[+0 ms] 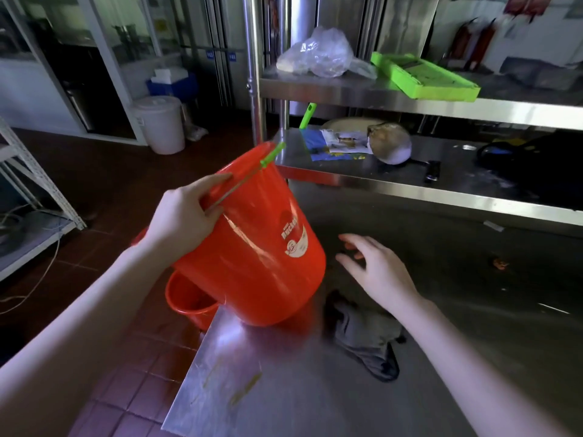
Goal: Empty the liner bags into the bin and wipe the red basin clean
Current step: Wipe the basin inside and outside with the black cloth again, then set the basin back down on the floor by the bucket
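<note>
In the head view, the left hand (183,216) grips the rim of the red bucket (258,247). Its fingers are curled over the edge, beside the wire handle with a green grip (273,155). The bucket is tilted: the mouth points up and to the left, and the base is low, at the left corner of the steel table (284,389). I cannot tell if the base touches the table or is just above it. There is a white printed label on the side of the bucket.

The right hand (378,269) is over the table, to the right of the bucket and apart from it. Its fingers are spread and a little bent, and it holds nothing. A grey cloth (366,335) lies crumpled on the table, partly under the right wrist.

A second bucket (189,304), also red, stands on the tiled floor just beside the table corner, below the tilted one.

Behind the table is a steel shelf (347,89). On it lie a clear plastic bag (321,53) and a green tray (422,75). A white pail (162,123) stands far away on the floor.
</note>
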